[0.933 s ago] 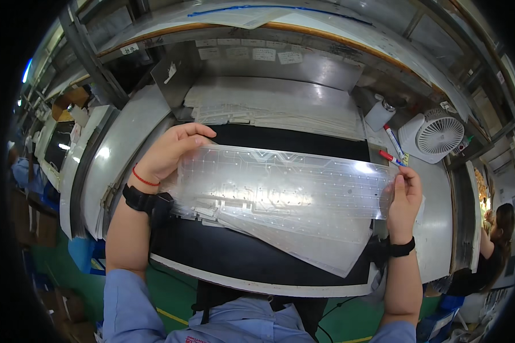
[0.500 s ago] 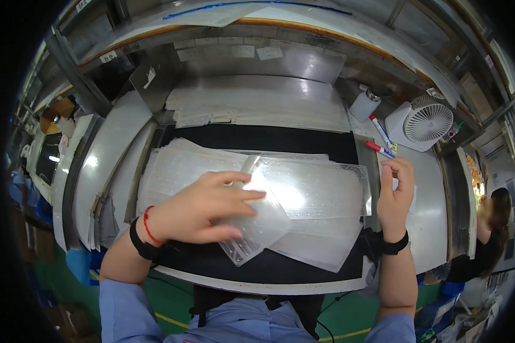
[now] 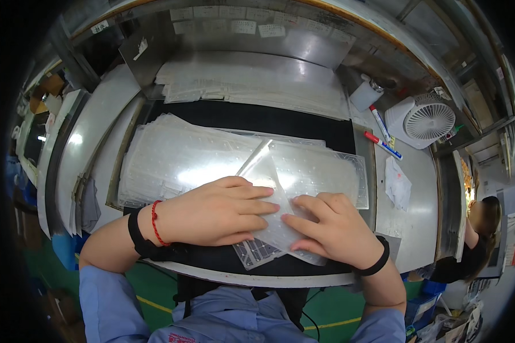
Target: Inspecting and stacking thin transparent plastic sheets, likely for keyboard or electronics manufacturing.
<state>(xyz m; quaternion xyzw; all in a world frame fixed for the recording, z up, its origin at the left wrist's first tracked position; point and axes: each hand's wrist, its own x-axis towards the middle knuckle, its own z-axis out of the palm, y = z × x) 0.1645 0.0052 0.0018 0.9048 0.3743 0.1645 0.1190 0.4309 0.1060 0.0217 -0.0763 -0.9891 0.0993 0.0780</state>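
A thin clear plastic sheet (image 3: 263, 166) lies aslant in front of me, its upper corner raised or curled toward the right. My left hand (image 3: 229, 208) rests flat on it, fingers stretched out and pointing right. Opposite, my right hand (image 3: 337, 226) touches the sheet's right part with its fingertips, fingers bent but apart. Below my left fingers shows the near corner of a panel with a grid pattern (image 3: 258, 254). Behind and under the sheet, a fanned pile of similar clear panels (image 3: 171, 146) spreads left, with more panels (image 3: 326, 166) to the right.
The work lies on a black mat (image 3: 246, 114). A stack of sheets (image 3: 252, 77) sits behind it. Right of the mat are red-capped markers (image 3: 383, 146), a crumpled white tissue (image 3: 397, 183), a bottle (image 3: 366, 94) and a white fan (image 3: 420, 121). Another person (image 3: 475, 243) is at far right.
My right hand has come down from the right side onto the sheet. My left hand has moved slightly right and flattened. The whole scene has shifted up and left as the view moved.
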